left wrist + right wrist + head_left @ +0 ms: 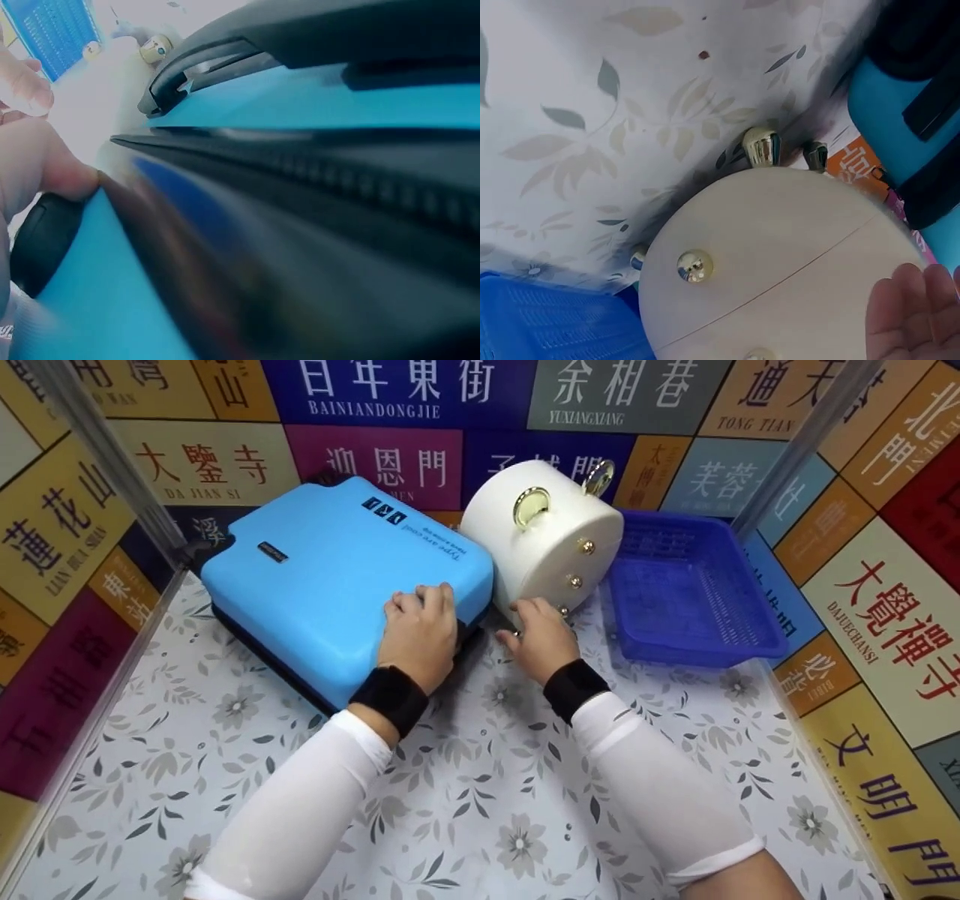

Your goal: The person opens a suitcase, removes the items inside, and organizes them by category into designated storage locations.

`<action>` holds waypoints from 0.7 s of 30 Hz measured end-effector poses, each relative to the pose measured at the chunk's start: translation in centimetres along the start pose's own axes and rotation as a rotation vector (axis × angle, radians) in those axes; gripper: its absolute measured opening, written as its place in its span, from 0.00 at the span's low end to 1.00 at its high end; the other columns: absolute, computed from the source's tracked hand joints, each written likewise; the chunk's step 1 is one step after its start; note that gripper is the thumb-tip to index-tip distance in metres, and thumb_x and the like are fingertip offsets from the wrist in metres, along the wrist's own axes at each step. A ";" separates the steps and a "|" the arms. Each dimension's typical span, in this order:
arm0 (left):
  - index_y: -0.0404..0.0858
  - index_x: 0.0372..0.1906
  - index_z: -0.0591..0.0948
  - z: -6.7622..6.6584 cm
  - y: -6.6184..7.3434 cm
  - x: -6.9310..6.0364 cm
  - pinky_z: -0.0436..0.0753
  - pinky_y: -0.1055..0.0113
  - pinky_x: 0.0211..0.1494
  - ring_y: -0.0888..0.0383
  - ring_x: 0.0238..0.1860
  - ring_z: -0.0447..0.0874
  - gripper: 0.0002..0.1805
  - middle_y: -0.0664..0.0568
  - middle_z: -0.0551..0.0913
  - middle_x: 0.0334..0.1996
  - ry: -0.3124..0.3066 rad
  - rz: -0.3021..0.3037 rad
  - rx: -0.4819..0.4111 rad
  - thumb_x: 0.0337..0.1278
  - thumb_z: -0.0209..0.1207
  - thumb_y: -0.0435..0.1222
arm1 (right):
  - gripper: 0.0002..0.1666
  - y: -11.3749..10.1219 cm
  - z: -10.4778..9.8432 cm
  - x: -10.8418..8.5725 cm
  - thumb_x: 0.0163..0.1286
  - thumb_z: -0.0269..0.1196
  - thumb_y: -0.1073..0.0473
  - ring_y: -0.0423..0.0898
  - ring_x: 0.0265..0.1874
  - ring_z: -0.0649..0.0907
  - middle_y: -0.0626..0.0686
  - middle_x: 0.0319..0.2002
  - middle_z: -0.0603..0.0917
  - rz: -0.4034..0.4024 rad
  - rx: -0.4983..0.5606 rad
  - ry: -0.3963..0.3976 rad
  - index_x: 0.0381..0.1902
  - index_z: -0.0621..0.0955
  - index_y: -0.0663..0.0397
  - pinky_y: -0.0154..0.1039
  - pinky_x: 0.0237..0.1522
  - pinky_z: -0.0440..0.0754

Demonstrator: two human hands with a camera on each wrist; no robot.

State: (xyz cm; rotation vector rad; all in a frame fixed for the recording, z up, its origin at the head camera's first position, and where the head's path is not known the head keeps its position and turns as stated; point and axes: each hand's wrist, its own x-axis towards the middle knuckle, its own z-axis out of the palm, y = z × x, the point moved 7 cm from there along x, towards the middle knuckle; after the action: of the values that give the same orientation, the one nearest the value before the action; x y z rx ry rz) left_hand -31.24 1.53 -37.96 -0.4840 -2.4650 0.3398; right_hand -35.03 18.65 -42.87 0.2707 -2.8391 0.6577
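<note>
Case (322, 577): lt-blue shell w/ blk print, blk trim (300, 139) & blk handle (337, 34). Just R of case: round box (506, 532), off-white w/ shiny gold knobs (575, 582) & other gold fittings (532, 506). Farther R of case: basket (675, 649), deep blue all over. Under case: counter (517, 844), white w/ grey floral & leaf pattern. Behind case: wall panels (630, 394), multicol. blocks – navy, magenta, mustard, orange, grey-green – w/ white, red or navy lettering. In front of case: sleeves (292, 810), plain white, & wristbands (390, 701), solid blk

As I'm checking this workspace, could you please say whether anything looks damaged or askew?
Nothing looks spilled or damaged; the blue case looks slightly askew, sitting at an angle to the back wall, beside the white box.
</note>
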 end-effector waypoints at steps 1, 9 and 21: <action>0.30 0.69 0.76 0.0 -0.1 -0.1 0.89 0.42 0.51 0.31 0.49 0.87 0.34 0.34 0.83 0.55 -0.009 0.015 -0.008 0.65 0.64 0.47 | 0.30 0.1 -0.1 0.0 0.73 0.70 0.50 0.60 0.63 0.81 0.62 0.61 0.83 0.007 0.010 0.014 0.66 0.80 0.61 0.53 0.71 0.76; 0.30 0.71 0.73 0.2 -1.0 -0.4 0.88 0.42 0.52 0.30 0.49 0.86 0.41 0.34 0.82 0.57 -0.048 0.089 -0.043 0.57 0.67 0.47 | 0.30 0.4 -0.2 0.0 0.74 0.68 0.53 0.61 0.66 0.81 0.64 0.64 0.82 0.038 0.046 0.013 0.68 0.78 0.62 0.53 0.73 0.75; 0.31 0.75 0.71 0.0 -2.9 -2.0 0.86 0.40 0.58 0.30 0.52 0.84 0.42 0.34 0.80 0.58 -0.090 0.153 -0.155 0.56 0.66 0.45 | 0.28 0.4 0.8 0.2 0.78 0.64 0.56 0.60 0.63 0.85 0.61 0.64 0.85 0.049 0.044 -0.050 0.71 0.77 0.58 0.53 0.69 0.80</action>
State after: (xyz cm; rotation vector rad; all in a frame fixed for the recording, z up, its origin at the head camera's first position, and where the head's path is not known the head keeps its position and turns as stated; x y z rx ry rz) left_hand -30.52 -1.91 -37.94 -0.7406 -2.5594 0.2374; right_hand -35.49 18.62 -43.67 0.2292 -2.8901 0.7333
